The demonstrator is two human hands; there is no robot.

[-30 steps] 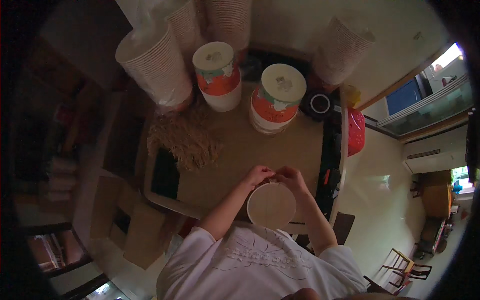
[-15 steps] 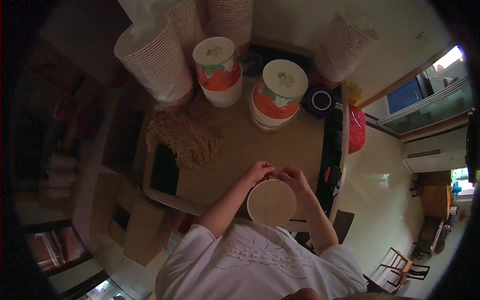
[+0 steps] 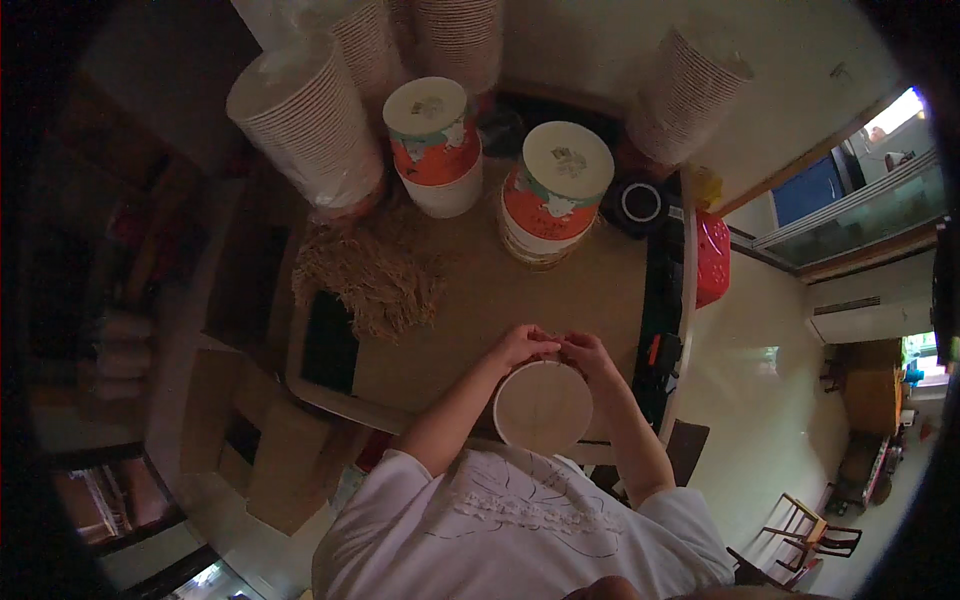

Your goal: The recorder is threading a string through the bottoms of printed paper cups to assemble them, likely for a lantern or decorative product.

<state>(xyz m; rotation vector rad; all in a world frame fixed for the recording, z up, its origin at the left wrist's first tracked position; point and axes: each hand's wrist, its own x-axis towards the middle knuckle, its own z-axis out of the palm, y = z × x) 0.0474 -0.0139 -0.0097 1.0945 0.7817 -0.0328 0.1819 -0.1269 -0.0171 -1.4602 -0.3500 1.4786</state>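
Note:
A round white paper tub (image 3: 543,410) stands close against my body at the near edge of the table, its circular end facing up. At its far rim, my left hand (image 3: 524,345) is closed, fingertips pinched together. My right hand (image 3: 590,357) is closed beside it, with the fingertips of both hands nearly meeting. Whatever they pinch is too small and dark to make out. Left of the hands lies a loose pile of tan twine strands (image 3: 375,275). Beyond them stand two printed orange, green and white paper tubs, one on the left (image 3: 435,150) and one on the right (image 3: 558,190).
Tall plastic-wrapped stacks of white tubs stand at the back left (image 3: 305,125) and back right (image 3: 685,95). A black round object (image 3: 638,203) and a red basket (image 3: 712,258) are at the right edge. Cardboard boxes (image 3: 285,460) sit on the floor at left.
My fingers have shifted slightly at the tub's far rim, and the right hand's fingertips have come in closer to the left's. The tub has hardly moved.

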